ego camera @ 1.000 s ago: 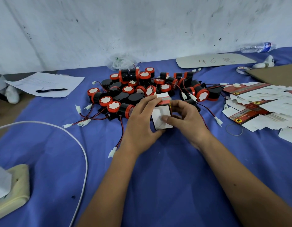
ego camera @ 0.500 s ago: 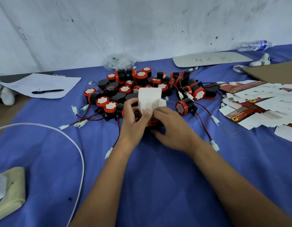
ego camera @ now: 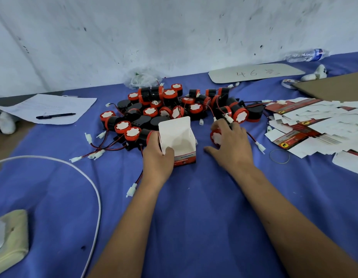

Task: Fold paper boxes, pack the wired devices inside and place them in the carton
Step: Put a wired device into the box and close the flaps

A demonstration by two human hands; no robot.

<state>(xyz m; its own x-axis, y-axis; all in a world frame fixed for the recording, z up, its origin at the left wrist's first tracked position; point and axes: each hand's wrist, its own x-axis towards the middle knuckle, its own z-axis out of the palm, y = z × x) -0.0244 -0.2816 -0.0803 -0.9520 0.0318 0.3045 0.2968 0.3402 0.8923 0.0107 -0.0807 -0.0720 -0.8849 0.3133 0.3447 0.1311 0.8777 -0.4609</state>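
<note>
Box erected and open; device pickup under way.

Left hand (ego camera: 157,155) grips the paper box (ego camera: 179,142) by its near-left wall, thumb on the front, box upright on the blue surface (ego camera: 194,217) with lid flap raised; right hand (ego camera: 228,144), just right of the box, curls its fingers over one wired device (ego camera: 216,137) at the near edge of the device pile (ego camera: 174,109) beyond both hands; flat box blanks (ego camera: 306,129) lie further right. Judged best: hold the box mouth square, lift the device clear of neighbouring leads, coil its wire before insertion so the flap closes flat; snagged leads could drag others.
</note>
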